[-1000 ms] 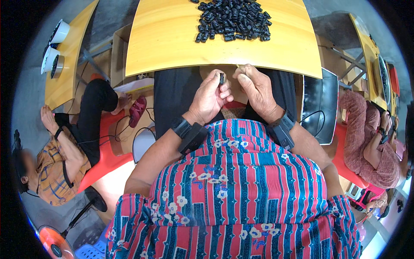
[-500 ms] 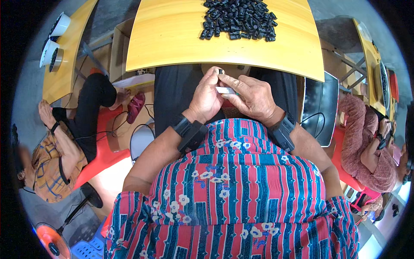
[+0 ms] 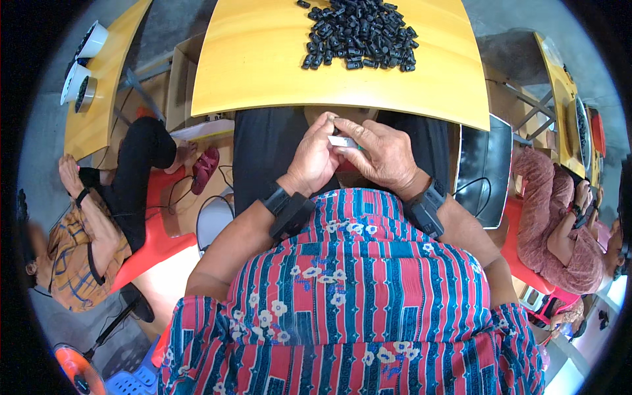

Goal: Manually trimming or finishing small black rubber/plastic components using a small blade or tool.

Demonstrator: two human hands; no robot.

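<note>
Just in front of the yellow table's near edge, my two hands meet over my lap. My left hand (image 3: pixel 308 159) is closed, thumb and fingertips pinching a small black plastic piece (image 3: pixel 338 131) that is mostly covered by fingers. In my right hand (image 3: pixel 387 155) is a short, flat, pale blade (image 3: pixel 342 141), gripped between thumb and fingers; its handle is hidden in the palm. The right index finger reaches over to the black piece and the left fingertips. Beyond the hands, a pile of similar small black plastic pieces (image 3: pixel 359 36) lies on the yellow table (image 3: pixel 257 66).
Left, a seated person (image 3: pixel 92 243) sits by another yellow table (image 3: pixel 108 85) holding white tubs (image 3: pixel 93 41). Another person (image 3: pixel 559 224) sits at the right beside a further table. A black-lined box (image 3: pixel 486 174) stands right of my legs. A fan (image 3: pixel 79 368) is at lower left.
The table and pile sit slightly lower in view, and a loose black piece shows at the pile's far left. The right index finger has shifted over the black piece, which is now more covered.
</note>
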